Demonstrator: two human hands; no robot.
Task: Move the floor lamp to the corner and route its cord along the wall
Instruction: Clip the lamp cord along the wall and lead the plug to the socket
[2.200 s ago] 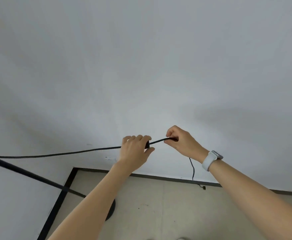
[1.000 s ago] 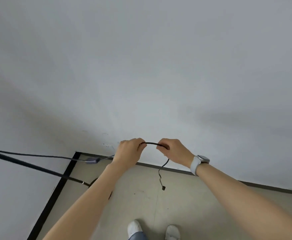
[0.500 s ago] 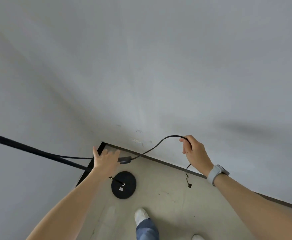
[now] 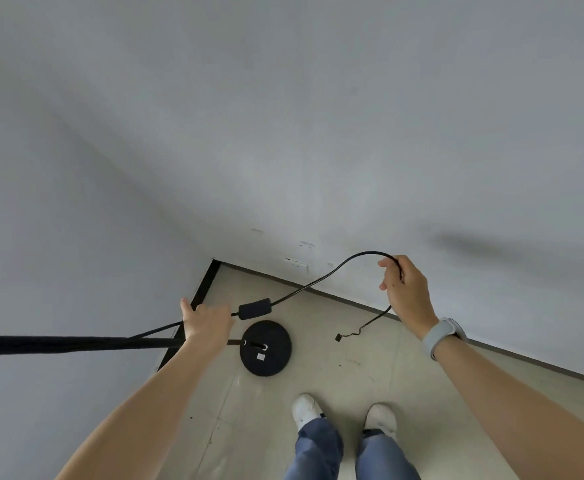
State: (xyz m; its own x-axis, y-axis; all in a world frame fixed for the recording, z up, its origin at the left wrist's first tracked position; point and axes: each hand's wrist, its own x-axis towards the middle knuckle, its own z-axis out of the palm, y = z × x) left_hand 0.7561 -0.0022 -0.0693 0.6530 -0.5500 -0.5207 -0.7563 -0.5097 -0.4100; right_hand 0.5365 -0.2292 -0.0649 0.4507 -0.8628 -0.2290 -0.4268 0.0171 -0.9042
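White shoes (image 4: pixel 344 412) on tiled floor (image 4: pixel 370 382), left hand (image 4: pixel 207 323) curled around lamp pole (image 4: pixel 75 342) by inline switch (image 4: pixel 255 308), right hand (image 4: pixel 406 294) raised, pinching black cord (image 4: pixel 318 282), plug end (image 4: pixel 337 338) dangling, round lamp base (image 4: pixel 266 348) near corner below both hands.

Beige floor tiles (image 4: pixel 318 382) with thin grout lines, scuffed and speckled with small dark marks. Dark baseboard (image 4: pixel 198 299) along the left wall, a thinner grey-brown strip (image 4: pixel 526 356) along the far wall — both meeting at the corner. Pale grey walls (image 4: pixel 283 116), plain; a few small chips or patches of damaged paint (image 4: pixel 297 263) low on the far wall, near the corner. White sneakers (image 4: pixel 306 408) side by side on the tiles, blue jeans (image 4: pixel 318 452) above them. White wristband device (image 4: pixel 439 336) — screen not visible.
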